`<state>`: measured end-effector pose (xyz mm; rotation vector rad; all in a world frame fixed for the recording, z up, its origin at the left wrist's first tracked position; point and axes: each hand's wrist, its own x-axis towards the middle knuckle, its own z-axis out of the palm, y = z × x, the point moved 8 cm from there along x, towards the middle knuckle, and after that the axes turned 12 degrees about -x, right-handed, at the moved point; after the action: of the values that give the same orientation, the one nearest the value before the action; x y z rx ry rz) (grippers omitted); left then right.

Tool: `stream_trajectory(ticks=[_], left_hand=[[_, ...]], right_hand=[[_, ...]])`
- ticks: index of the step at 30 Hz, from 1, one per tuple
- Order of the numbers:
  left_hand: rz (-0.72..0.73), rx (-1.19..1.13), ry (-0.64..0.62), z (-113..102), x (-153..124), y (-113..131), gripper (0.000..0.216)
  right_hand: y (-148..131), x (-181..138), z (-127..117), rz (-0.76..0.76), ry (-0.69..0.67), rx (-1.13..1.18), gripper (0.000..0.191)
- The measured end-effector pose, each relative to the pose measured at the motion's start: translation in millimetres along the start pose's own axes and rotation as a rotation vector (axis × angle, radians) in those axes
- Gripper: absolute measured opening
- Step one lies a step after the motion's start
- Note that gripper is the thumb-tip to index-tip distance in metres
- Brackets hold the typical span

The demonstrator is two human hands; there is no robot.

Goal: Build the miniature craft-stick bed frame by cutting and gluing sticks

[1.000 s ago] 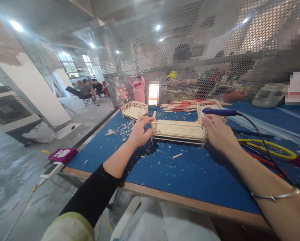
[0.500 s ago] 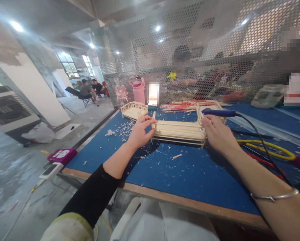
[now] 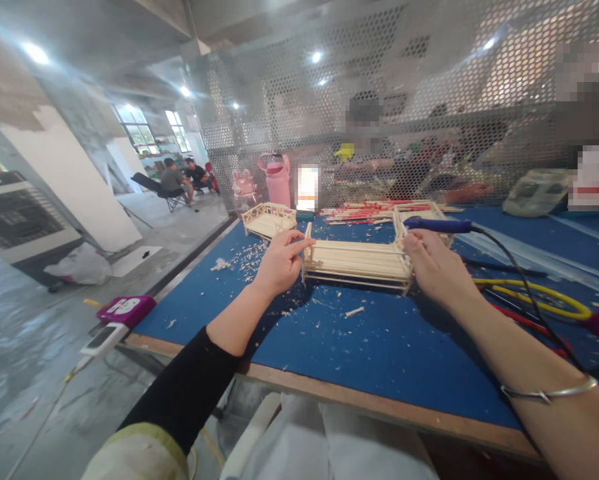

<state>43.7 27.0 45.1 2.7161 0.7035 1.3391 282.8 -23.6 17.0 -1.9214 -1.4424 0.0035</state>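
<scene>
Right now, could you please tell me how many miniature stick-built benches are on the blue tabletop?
3: the front bench between the left hand and right hand, the left bench beyond the left hand, and the rear bench beyond the right hand, partly hidden.

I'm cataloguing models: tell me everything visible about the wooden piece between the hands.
The wooden piece looks built of pale, thin sticks: a slatted platform with rails, end posts and short legs. It stands upright on the blue tabletop. The left hand touches its left end; the right hand and a blue-handled tool are at its right end, contact unclear.
</scene>
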Motion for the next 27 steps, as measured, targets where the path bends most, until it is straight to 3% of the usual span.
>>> stream_trajectory(ticks=[21, 24, 27], left_hand=[[-0.038, 0.105, 0.056, 2.0, -5.7, 0.3, 0.041], [-0.088, 0.021, 0.199, -10.6, -8.1, -9.4, 0.045], [-0.284, -0.116, 0.415, -30.3, -16.4, -36.0, 0.045]], right_hand=[[0.4, 0.7, 1.9, -0.026, -0.014, 0.009, 0.049], [1.0, 0.8, -2.6, -0.046, 0.033, 0.003, 0.048], [6.9, 0.8, -8.4, 0.006, 0.079, -0.022, 0.053]])
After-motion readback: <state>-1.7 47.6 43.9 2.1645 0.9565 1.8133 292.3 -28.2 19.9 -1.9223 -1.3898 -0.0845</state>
